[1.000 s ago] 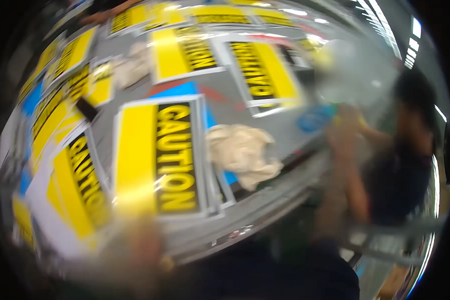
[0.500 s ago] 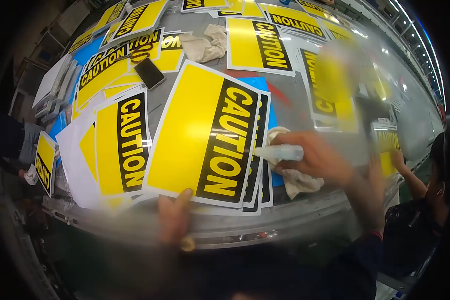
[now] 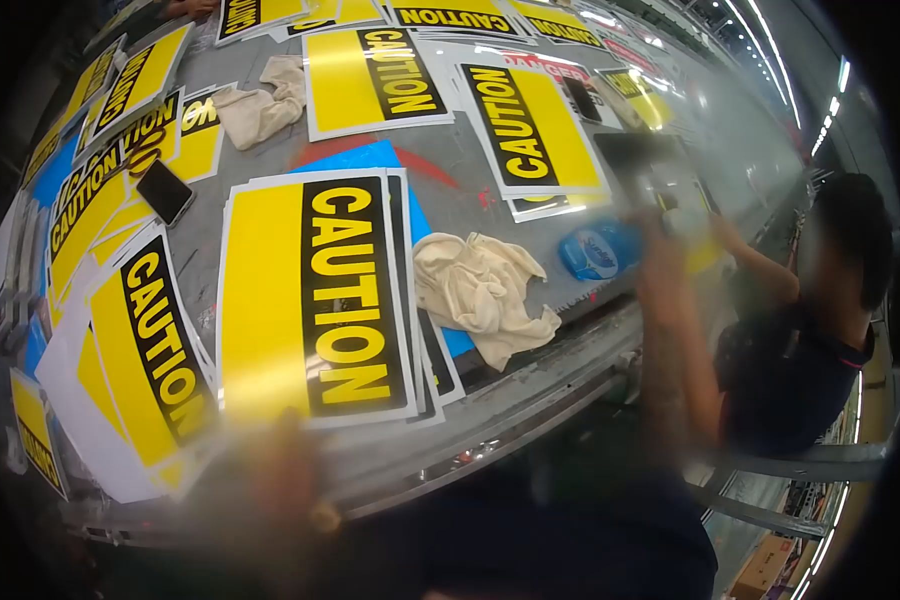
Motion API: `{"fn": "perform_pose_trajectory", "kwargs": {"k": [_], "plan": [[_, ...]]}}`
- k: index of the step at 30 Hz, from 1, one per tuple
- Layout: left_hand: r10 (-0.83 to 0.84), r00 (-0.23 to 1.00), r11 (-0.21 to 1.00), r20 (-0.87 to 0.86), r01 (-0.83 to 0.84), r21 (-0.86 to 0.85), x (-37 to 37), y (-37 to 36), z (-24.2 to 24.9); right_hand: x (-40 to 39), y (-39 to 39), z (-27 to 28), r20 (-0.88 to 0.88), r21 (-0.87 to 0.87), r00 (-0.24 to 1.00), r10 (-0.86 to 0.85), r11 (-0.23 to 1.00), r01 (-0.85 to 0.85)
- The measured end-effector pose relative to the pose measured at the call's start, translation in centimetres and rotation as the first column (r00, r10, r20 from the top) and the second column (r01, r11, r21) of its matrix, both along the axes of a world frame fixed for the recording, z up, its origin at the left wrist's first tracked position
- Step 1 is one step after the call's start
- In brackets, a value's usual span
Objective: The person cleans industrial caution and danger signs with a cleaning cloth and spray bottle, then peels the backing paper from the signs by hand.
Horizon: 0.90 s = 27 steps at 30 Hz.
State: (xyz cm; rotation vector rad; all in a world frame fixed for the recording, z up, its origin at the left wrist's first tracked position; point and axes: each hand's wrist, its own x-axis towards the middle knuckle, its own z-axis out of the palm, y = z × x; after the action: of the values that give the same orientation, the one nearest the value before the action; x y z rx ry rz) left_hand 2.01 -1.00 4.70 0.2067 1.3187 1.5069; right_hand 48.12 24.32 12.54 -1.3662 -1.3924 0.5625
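— What's over at the left of the frame?

— Yellow CAUTION sheets overlapping along the table (image 3: pixel 530 395), and a dark phone (image 3: pixel 164 191) lying among them, upper left. A crumpled cloth (image 3: pixel 258 108) sits further up.

— And the person's left hand?

— The left hand (image 3: pixel 275 490) is low in the frame, just under the near edge of the big CAUTION sign (image 3: pixel 315 300). It's a blur; I can't tell whether the fingers are curled or spread, or whether they touch the sign.

— Middle of the frame?

— The sign lies flat on a small stack. Just right of it, a beige rag (image 3: pixel 483 292) is heaped at the table's edge.

— Further right?

— A blue packet (image 3: pixel 595 250), then the right hand (image 3: pixel 660 225), raised and smeared; its grip I can't make out. Beyond it, a co-worker (image 3: pixel 805 350) in dark clothes stands at the table.
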Motion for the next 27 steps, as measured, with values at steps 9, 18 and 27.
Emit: {"fn": "perform_pose_trajectory", "kwargs": {"k": [9,18,27], "plan": [[-0.060,0.995,0.997,-0.078,0.064,0.049,0.1,-0.9,-2.1,-10.5,-10.7,-3.1,0.001,0.022,1.000,0.003,1.000,-0.003],[-0.005,0.996,1.000,0.090,0.004,0.009,0.4,0.0,0.1,-18.7,0.6,3.2,0.457,-0.062,0.760,0.463,0.868,-0.492],[-0.017,0.995,1.000,0.095,0.018,-0.008,0.0,-0.5,-2.7,-29.3,-3.8,-9.0,0.402,-0.473,0.030,0.915,0.236,-0.849]]}}
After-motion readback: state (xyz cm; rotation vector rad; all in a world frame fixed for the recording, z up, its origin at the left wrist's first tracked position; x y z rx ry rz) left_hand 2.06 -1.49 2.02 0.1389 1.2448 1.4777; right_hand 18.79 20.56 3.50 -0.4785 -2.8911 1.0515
